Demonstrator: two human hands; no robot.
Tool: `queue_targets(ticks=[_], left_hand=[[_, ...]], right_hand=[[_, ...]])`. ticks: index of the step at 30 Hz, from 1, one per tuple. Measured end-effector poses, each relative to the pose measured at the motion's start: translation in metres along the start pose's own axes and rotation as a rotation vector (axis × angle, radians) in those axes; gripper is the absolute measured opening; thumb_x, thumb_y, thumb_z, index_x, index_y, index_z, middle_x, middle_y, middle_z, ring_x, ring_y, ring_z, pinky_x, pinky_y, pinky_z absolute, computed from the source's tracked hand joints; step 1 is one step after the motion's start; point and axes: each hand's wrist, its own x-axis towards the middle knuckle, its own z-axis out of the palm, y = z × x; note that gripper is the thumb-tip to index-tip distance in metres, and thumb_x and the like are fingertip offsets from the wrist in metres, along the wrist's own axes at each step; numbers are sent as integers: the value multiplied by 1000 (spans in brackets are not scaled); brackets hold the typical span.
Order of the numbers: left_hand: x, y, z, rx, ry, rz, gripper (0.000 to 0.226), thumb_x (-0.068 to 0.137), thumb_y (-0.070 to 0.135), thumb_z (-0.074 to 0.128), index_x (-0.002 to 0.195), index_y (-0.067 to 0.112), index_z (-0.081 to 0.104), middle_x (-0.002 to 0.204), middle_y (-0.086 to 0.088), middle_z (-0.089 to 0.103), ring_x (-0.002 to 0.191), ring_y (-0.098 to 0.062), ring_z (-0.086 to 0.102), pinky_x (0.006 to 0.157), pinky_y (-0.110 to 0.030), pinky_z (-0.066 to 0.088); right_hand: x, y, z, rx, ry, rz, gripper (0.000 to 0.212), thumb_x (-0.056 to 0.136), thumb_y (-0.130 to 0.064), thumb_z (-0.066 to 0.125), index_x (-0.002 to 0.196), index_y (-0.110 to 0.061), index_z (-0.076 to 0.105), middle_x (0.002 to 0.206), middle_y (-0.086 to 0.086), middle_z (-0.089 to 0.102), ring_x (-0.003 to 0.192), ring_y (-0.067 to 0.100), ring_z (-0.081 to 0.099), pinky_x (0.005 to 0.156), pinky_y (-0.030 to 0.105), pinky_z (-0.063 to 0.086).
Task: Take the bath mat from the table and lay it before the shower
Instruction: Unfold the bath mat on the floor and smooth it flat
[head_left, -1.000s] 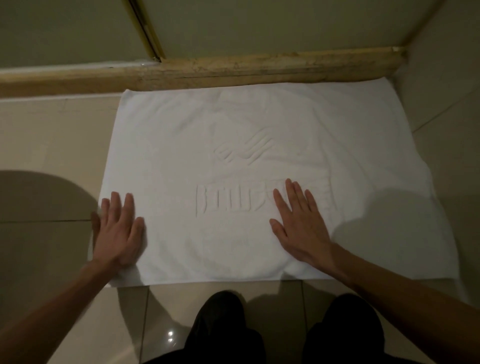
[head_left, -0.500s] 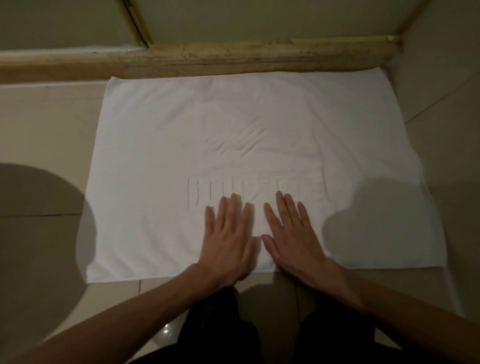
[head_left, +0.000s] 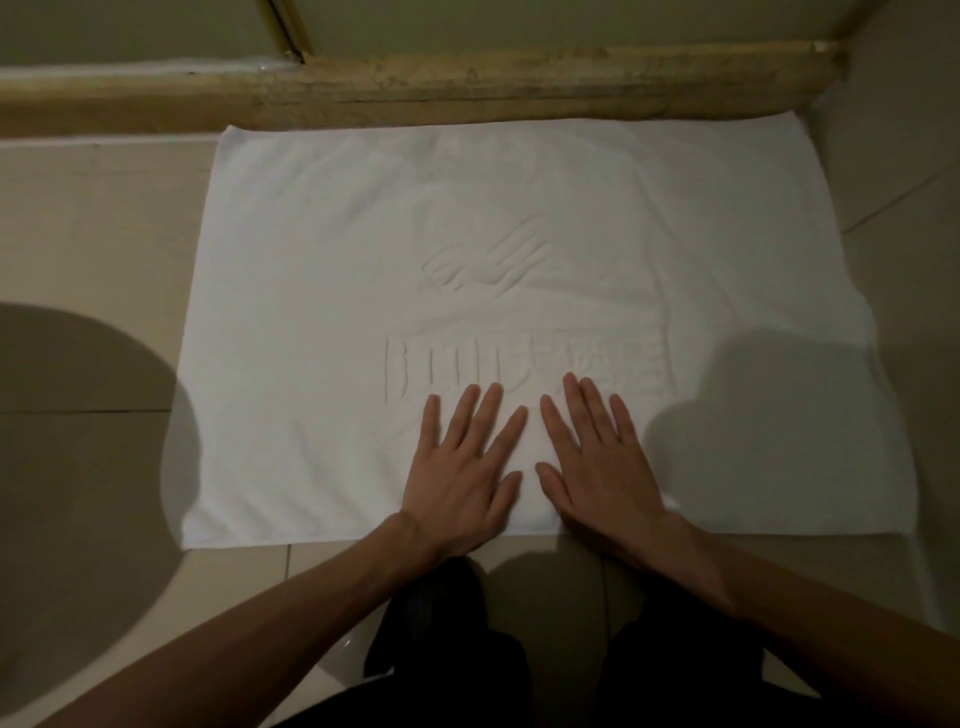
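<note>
Head view. Shows white rectangular terry bath mat (head_left: 519, 218) spread flat on beige tiled floor (head_left: 93, 234), tucked into floor's far right corner. Far edge touches worn wooden shower sill (head_left: 467, 78); right edge runs close to what looks like a beige side wall (head_left: 909, 104). Shows left hand (head_left: 457, 483) and right hand (head_left: 602, 467) side by side, not touching, palms down just inside mat's near edge, around its middle. Fingers (head_left: 485, 415) straight, slightly spread, pressing flat, gripping nothing. Judged as final smoothing, with laying essentially done.

Risks:
- Could drag mat away from sill if palms slide back toward knees under weight; glossy tile probably gives little grip.
- Could bunch cloth between hands if pushed together.
- Could leave right edge wavy, with faint creases showing there.
- Could slide underfoot later if left skewed.

Hidden or unclear:
- Cannot see shower itself beyond sill and brass-coloured frame strip (head_left: 288, 31), cut off at top.
- Cannot read embossed lettering (head_left: 457, 364) in mat's middle; right fingertips overlap its lower part.
- Hard to judge floor's left side under round dark shadow (head_left: 78, 441), or mat's right part under grey shade (head_left: 753, 415).
- Cannot see palms or mat's underside.
- Shows only dark trousers (head_left: 452, 639) at bottom edge; no table in view.
</note>
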Motion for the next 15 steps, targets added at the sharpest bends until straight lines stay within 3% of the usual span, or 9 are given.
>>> queue_targets(ticks=[15], left_hand=[[-64, -94, -7, -72, 37, -300, 64, 96, 48, 15, 153, 22, 2, 161, -7, -9, 147, -25, -7, 116, -55, 2]], right_hand=[[0, 3, 6, -25, 10, -1, 68, 91, -48, 24, 145, -7, 32, 153, 25, 19, 141, 39, 22, 113, 55, 19]])
